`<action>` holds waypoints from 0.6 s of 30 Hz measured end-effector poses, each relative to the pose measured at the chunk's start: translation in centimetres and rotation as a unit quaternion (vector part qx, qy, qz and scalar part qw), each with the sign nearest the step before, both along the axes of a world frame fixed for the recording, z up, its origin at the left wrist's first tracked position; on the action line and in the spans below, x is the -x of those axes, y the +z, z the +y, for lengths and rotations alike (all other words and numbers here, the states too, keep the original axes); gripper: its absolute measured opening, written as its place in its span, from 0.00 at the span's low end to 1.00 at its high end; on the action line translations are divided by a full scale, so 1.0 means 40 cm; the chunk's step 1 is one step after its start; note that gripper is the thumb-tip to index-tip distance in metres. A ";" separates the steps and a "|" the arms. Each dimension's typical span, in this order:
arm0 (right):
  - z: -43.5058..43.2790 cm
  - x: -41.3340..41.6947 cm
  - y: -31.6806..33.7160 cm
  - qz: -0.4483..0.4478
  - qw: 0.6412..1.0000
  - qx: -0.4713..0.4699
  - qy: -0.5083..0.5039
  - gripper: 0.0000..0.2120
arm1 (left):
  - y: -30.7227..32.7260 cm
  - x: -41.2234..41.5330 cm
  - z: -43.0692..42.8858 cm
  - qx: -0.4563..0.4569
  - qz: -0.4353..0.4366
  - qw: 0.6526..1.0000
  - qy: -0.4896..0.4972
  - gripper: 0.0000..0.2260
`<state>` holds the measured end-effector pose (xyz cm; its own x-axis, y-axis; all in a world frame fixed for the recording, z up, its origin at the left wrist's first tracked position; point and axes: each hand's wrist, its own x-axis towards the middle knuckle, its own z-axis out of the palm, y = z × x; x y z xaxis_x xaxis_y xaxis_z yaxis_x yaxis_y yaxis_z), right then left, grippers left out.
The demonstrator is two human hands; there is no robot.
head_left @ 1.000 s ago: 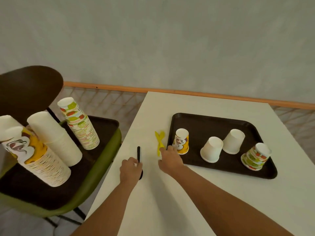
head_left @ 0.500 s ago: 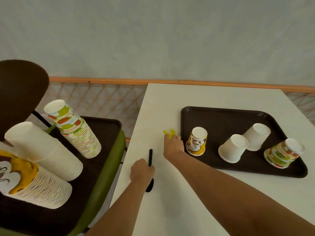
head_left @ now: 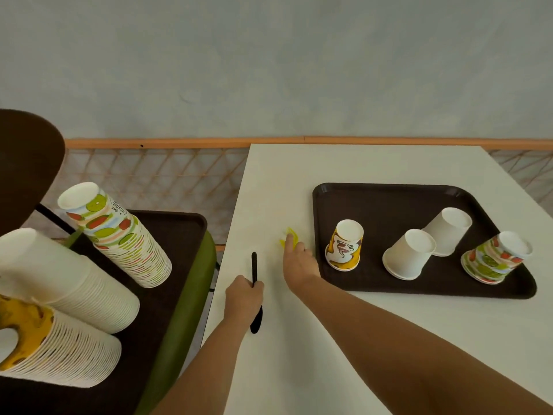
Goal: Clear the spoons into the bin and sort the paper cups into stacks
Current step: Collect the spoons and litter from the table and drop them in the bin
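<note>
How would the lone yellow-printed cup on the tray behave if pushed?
Probably light: the yellow-printed cup is thin paper, standing upside down. With its wide mouth on the tray, it would likely slide rather than tip. Pinching may dent it.

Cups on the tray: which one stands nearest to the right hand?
The yellow cup at the tray's left end, beside the right hand; the two white cups and the fruit-patterned cup sit farther right.

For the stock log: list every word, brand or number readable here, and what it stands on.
"ER": the end of a larger word on the top cup of the fruit-print stack; the rest cannot be read.
Small print beside it: too blurred to read.
Cartoon cup on the tray: a drawing only, no legible text.
No other text shows.
</note>
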<state>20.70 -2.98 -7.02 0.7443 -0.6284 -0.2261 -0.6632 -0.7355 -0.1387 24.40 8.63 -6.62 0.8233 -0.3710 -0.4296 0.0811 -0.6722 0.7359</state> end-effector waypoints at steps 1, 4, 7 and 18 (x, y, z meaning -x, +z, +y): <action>0.003 0.009 -0.001 -0.012 1.000 -0.002 0.005 0.33 | 0.001 0.003 0.000 0.015 0.007 1.000 0.007 0.06; 0.011 0.034 0.008 -0.034 0.999 -0.019 0.019 0.35 | 0.009 0.015 -0.002 0.062 0.021 0.997 0.030 0.05; 0.018 0.063 0.026 -0.058 0.995 -0.077 0.030 0.37 | 0.014 0.035 -0.014 0.090 0.023 0.994 0.062 0.03; -0.010 0.371 0.106 -0.129 0.952 -0.274 -0.047 0.33 | 0.044 0.211 -0.108 0.112 -0.042 0.992 0.047 0.05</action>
<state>5.85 -3.38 -2.79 0.7653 -0.5363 -0.3560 -0.6146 -0.4445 -0.6516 15.95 4.29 -4.87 0.8883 -0.3692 -0.2731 0.0669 -0.4843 0.8724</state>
